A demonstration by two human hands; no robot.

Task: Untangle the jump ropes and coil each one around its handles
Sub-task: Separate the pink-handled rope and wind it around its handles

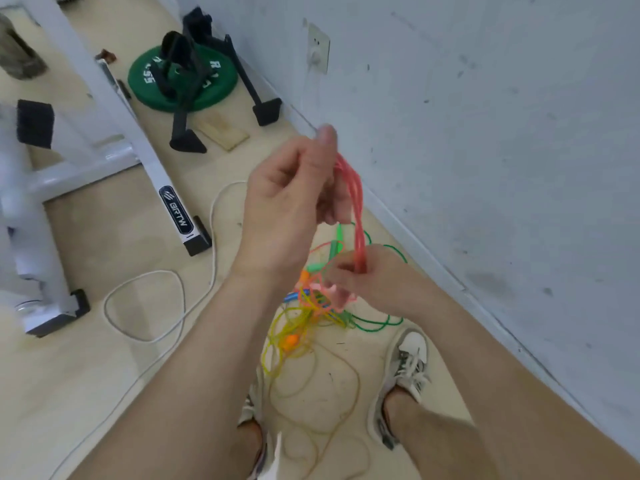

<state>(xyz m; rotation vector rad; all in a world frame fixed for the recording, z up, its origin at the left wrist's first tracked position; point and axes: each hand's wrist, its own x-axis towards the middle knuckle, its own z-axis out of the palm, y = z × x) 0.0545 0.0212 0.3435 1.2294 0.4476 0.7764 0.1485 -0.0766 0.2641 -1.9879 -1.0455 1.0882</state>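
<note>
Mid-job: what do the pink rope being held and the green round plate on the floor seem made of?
Pink jump rope: likely soft plastic such as PVC; thin, translucent, glossy strands that bend in loose loops. Green round weight plate: probably rubber-coated, matte, with white lettering; its core is hidden.

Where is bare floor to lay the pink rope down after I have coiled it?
Bare floor lies between the white frame and the white cable, and inside the cable's loop. Crowded: the rope tangle before the shoes, along the wall.
</note>
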